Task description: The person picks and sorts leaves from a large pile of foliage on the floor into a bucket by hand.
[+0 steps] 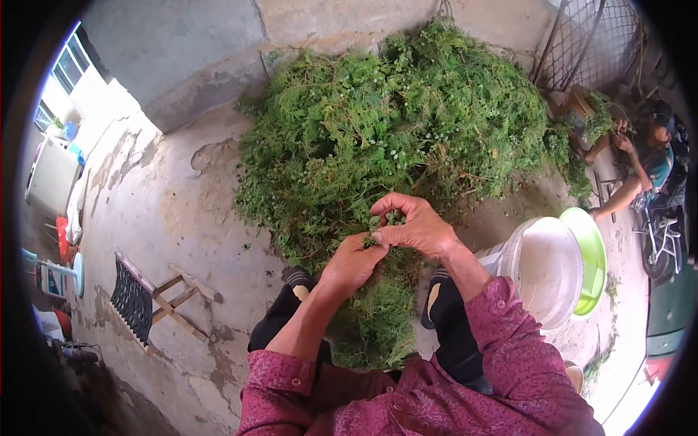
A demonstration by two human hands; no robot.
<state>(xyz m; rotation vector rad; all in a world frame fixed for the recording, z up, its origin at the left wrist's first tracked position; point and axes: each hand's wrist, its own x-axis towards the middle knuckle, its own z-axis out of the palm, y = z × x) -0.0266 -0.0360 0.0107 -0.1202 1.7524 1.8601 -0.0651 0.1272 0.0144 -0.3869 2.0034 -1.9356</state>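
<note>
Both of my hands meet over the near edge of a large pile of green branches (pixel 342 138). My left hand (pixel 354 263) is closed, its fingertips pinching a small green sprig (pixel 369 240). Just right of it and slightly higher, my right hand (pixel 414 229) has its thumb and fingers curled together around small green bits (pixel 393 217). The hands touch or nearly touch at the thumbs. More green branches (pixel 378 320) lie between my feet, below the hands.
A white bucket (pixel 542 272) stands at my right, with a green basin (pixel 587 261) against it. A folding stool (pixel 163 298) is on the floor at left. At the far right another person (pixel 647 163) sits handling branches, near a parked motorbike (pixel 660 243).
</note>
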